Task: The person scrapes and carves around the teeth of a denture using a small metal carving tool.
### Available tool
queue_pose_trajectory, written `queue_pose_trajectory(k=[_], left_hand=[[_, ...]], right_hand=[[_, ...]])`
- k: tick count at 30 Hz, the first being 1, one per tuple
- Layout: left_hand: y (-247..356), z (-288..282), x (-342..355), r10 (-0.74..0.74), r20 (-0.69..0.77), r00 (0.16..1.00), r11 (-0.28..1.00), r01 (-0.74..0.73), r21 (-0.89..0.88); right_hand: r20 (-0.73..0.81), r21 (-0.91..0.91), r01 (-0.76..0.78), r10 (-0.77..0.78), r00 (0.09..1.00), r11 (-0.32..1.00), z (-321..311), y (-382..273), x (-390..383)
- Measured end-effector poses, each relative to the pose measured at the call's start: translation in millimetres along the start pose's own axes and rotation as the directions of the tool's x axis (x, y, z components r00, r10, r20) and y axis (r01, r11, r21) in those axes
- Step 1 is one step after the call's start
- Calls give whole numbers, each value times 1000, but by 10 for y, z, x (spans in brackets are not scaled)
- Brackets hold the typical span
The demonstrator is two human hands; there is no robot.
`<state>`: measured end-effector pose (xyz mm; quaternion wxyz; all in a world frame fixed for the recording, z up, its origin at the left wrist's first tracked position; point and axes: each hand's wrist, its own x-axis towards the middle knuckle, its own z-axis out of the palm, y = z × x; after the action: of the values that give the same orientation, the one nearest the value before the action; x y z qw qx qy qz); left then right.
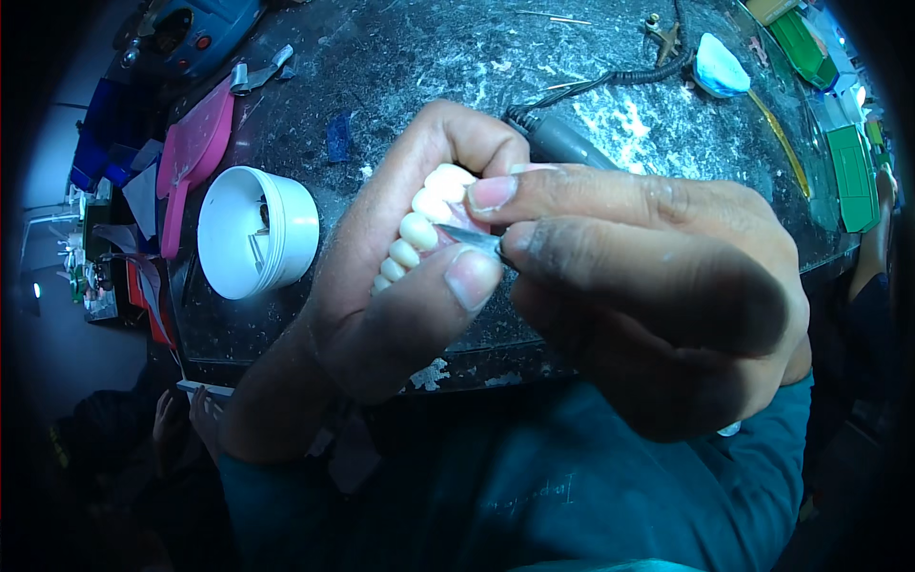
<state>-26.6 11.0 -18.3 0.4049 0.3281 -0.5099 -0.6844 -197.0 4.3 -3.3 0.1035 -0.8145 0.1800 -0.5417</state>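
Note:
Over the near part of the dark workbench, my left hand (381,329) is curled around a denture (417,232) with a row of white teeth and a pink base. Its thumb presses beside the teeth, and part of the base is hidden by my fingers. My right hand (658,267) pinches a slim metal carving tool (470,237). The pointed blade meets the pink base just behind the teeth, and its handle is hidden in my fingers. One right fingertip rests against the denture near the front teeth.
Left of my hands stands a white plastic tub (286,234) with small metal pieces inside, beside a pink dustpan (200,133). A grey handpiece (567,141) with a coiled cord lies behind them. Farther right are a white-blue lump (720,69), a yellow strip (782,143) and green trays (851,176).

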Motion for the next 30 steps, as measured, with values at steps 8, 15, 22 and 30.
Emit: queue_pose_trajectory(k=[8, 15, 22, 30], left_hand=[[17, -21, 18, -7, 2, 1000, 998, 7, 70], [79, 22, 27, -27, 2, 1000, 998, 27, 64], [-22, -18, 38, 27, -22, 999, 998, -26, 53], [-7, 1, 19, 13, -33, 999, 1000, -14, -15]], right_hand=[[86, -14, -46, 47, 995, 999, -46, -9, -12], [150, 62, -341, 329, 932, 938, -118, -146, 11], [170, 117, -153, 132, 976, 981, -129, 12, 47], [102, 158, -142, 127, 987, 977, -94, -6, 46]])
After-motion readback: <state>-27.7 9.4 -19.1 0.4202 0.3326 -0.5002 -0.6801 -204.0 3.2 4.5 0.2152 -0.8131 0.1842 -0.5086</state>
